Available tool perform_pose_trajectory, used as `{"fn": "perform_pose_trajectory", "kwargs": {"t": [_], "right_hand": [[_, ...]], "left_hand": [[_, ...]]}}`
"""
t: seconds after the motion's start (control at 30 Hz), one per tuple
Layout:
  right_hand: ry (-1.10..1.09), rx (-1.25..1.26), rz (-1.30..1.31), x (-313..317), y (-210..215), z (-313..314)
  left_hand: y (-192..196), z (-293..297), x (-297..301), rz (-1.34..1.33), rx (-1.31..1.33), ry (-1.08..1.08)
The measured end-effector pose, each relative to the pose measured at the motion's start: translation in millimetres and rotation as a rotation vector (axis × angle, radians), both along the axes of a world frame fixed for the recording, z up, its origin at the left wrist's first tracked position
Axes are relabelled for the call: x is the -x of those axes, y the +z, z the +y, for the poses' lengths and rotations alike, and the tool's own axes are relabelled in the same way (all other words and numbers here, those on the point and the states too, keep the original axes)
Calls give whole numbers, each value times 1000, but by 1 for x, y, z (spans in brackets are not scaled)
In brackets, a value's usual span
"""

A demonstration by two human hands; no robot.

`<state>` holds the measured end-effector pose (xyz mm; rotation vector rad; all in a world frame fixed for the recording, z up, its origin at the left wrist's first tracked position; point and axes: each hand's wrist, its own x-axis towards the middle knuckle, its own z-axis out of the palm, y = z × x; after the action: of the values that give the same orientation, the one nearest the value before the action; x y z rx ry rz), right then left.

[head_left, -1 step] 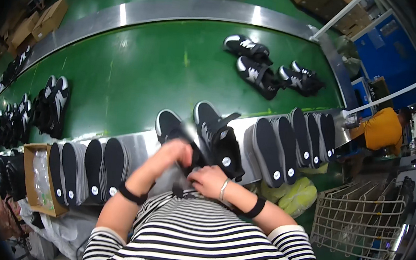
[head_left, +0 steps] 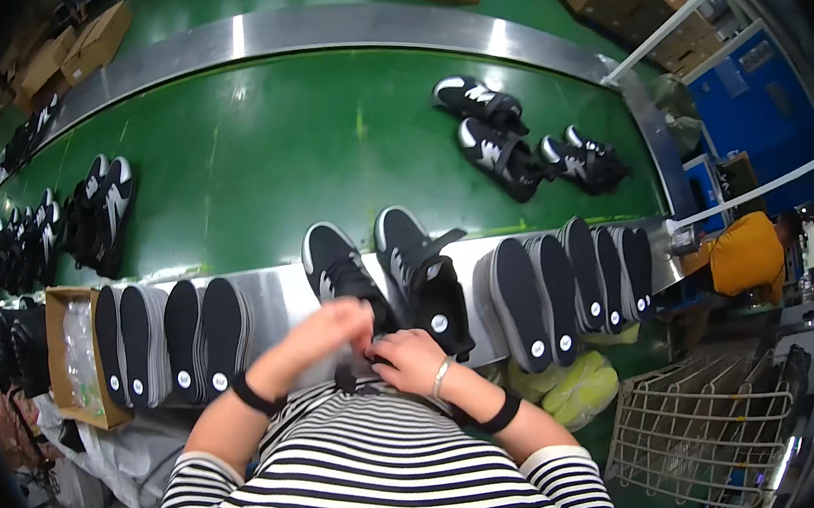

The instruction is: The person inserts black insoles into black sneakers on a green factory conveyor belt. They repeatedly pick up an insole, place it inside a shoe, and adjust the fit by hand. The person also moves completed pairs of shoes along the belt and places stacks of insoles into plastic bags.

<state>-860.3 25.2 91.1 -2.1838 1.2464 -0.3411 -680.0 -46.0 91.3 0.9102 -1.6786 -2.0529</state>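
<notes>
Both wrists bent inward, left hand [head_left: 329, 330] and right hand [head_left: 407, 360] pinched together on a black shoe [head_left: 341, 272], second shoe [head_left: 424, 275] at 2 o'clock.

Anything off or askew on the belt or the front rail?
Mostly tidy. Only the three black-and-white shoes far right on the green belt lie tumbled at mixed angles, unlike the soles lined on the rail. Both hands work a black shoe. No spill or damage shows.
</notes>
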Motion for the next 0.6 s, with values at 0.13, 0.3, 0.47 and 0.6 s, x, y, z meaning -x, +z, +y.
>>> {"fn": "perform_pose_trajectory", "kwargs": {"t": [0.13, 0.3, 0.47, 0.6], "right_hand": [[-500, 183, -299, 30, 26, -14], [-847, -149, 21, 98, -36, -21], [-614, -375, -319, 65, -60, -13], [-541, -521, -366, 36, -70, -6]], "left_hand": [[4, 54, 21, -387, 260, 50], [18, 48, 48, -727, 547, 79], [22, 19, 61, -1013, 767, 83], [16, -29, 59, -1166, 503, -20]]}}
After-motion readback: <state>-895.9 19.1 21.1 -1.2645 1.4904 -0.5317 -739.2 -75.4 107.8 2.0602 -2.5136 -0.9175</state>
